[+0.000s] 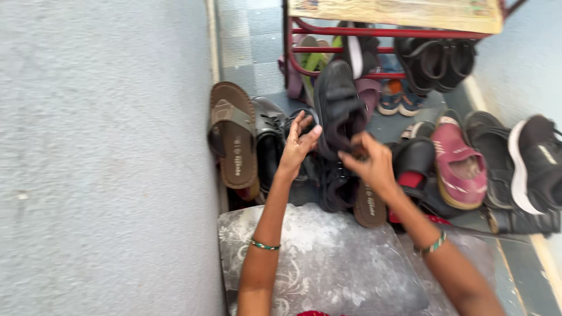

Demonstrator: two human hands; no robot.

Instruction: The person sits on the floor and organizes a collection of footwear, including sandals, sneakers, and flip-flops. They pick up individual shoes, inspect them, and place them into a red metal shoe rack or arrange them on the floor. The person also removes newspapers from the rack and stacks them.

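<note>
A black shoe [338,105] is held up above a heap of footwear on the floor. My left hand [298,143] touches its left side, thumb and fingers spread against the opening. My right hand [370,164] grips the shoe's lower right edge from below. Both wrists wear green bangles. The image is blurred, so the exact finger hold is unclear.
A brown slipper [233,134] leans against the grey wall [105,158] at left. Black shoes, a maroon shoe [459,167] and a black-and-white sneaker [535,164] lie at right. A red metal shoe rack [374,35] stands behind. A grey patterned cushion [322,257] lies below my arms.
</note>
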